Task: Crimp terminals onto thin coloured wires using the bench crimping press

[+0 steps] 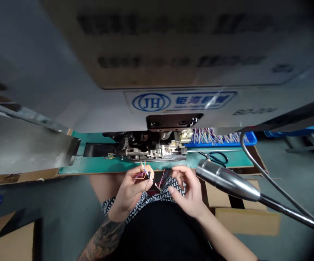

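Observation:
My left hand (pixel 133 192) pinches a small bundle of thin coloured wires (pixel 146 173) with a dark connector, just in front of the bench edge. To its right, my right hand (pixel 186 190) has its thumb and fingers spread, with nothing held between them. Wire ends (pixel 159 184) hang between the two hands, over my lap. Directly beyond the hands is the metal crimping mechanism (pixel 157 151) of a machine, on the green bench top (pixel 91 165).
The large machine housing (pixel 113 108) hangs over the bench. A blue tray (pixel 219 144) of wires and dark-handled scissors (pixel 218 158) lie right of the mechanism. A metal lamp (pixel 227 180) on a flexible arm juts in beside my right hand. Cardboard boxes (pixel 12 239) stand below left.

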{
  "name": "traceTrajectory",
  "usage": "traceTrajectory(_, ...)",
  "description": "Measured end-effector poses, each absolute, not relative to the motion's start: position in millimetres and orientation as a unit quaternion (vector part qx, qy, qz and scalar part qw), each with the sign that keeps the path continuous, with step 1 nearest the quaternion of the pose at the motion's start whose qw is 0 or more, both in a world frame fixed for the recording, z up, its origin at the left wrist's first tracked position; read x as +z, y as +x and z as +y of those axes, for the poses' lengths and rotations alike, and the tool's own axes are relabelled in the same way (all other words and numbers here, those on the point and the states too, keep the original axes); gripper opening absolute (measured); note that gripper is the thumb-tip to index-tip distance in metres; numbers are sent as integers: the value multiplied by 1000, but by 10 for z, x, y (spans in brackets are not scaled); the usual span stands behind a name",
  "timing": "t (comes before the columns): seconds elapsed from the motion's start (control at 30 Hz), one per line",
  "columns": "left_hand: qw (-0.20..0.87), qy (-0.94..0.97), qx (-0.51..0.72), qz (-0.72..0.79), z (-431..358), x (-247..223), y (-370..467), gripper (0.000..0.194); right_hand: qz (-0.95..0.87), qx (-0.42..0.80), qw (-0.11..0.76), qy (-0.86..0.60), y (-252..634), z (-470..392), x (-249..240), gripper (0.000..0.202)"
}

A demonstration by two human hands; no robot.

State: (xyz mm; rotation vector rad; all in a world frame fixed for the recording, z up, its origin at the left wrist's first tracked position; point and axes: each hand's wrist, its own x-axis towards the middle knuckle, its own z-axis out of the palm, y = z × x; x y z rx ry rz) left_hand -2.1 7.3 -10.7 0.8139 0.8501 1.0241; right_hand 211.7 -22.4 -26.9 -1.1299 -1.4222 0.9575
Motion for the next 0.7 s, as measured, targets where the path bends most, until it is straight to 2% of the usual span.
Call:
traceTrajectory(0.07, 722, 359, 457, 375, 43, -141, 36, 33, -566, 493, 467, -468, 2142, -230, -330, 48)
traceTrajectory(0.13, 732, 363, 446, 364, 10, -177, 95, 33, -521, 605, 414, -437, 2143, -226, -384, 40)
traceTrajectory(0.2, 740, 368, 437, 354, -19, -200, 151, 32, -454, 686, 399, -405, 2148, -204, -425, 38)
traceTrajectory(0.33, 737, 370, 440, 354, -50, -209, 223, 28, -364, 688, 475, -411, 2290, -141, -480, 65)
traceTrajectory(0.4, 738, 367, 437, 360, -52, -221, 236, 28, -381, 707, 451, -389, 2400, -143, -520, 71)
traceTrajectory(0.5, 746, 354, 407, 390, -54, -261, 263, 30, -426, 738, 384, -356, 2485, -199, -614, 58)
traceTrajectory(0.7, 743, 360, 357, 437, -100, -320, 441, 41, -437, 738, 340, -386, 2635, -208, -706, 45)
